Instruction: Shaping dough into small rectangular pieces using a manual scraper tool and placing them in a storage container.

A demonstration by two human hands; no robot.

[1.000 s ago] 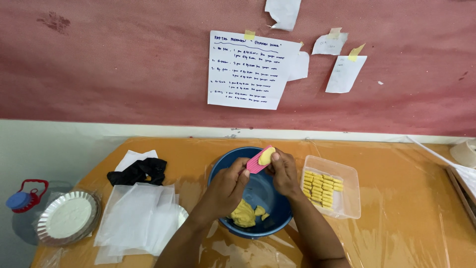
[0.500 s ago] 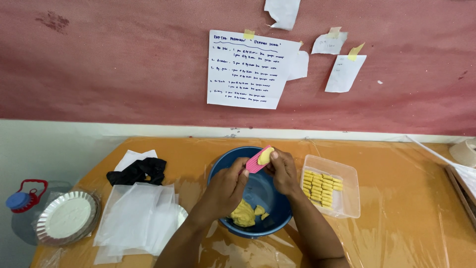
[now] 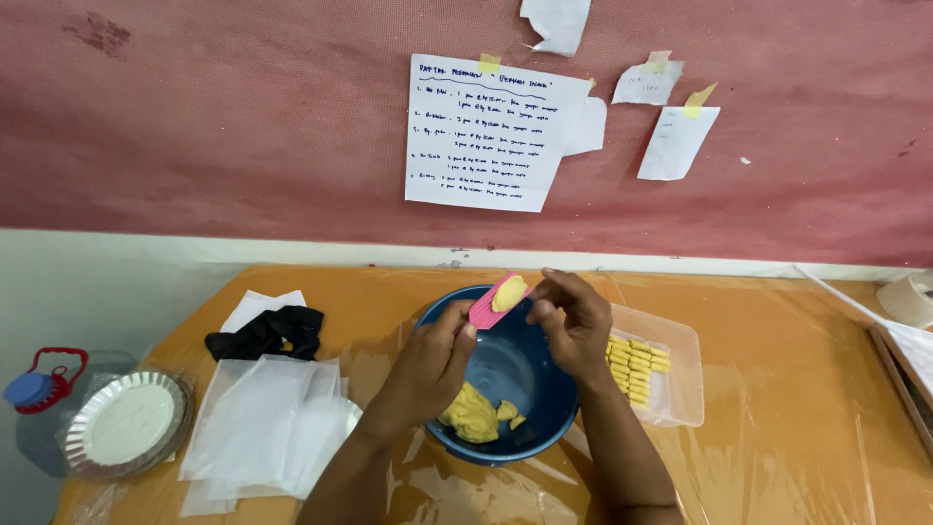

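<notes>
My left hand (image 3: 434, 362) grips a small pink ridged mould (image 3: 489, 301) above a blue bowl (image 3: 544, 394). A lump of yellow dough (image 3: 509, 291) rests on the mould. My right hand (image 3: 573, 326) hovers beside the mould, its fingertips touching the dough lump. More yellow dough (image 3: 473, 413) lies in the bottom of the bowl. To the right stands a clear plastic tray (image 3: 674, 394) with rows of shaped yellow pieces (image 3: 637, 369).
Sheets of translucent plastic (image 3: 262, 428) and a black cloth (image 3: 267, 332) lie left of the bowl. A foil tin (image 3: 124, 428) and a blue-capped bottle (image 3: 39, 389) sit at the far left. Paper notes (image 3: 486, 131) hang on the red wall. A tape roll (image 3: 909, 299) sits at the right.
Hardly anything differs. Both hands stay over the bowl, with the right fingers still working at the dough on the pink mould.
</notes>
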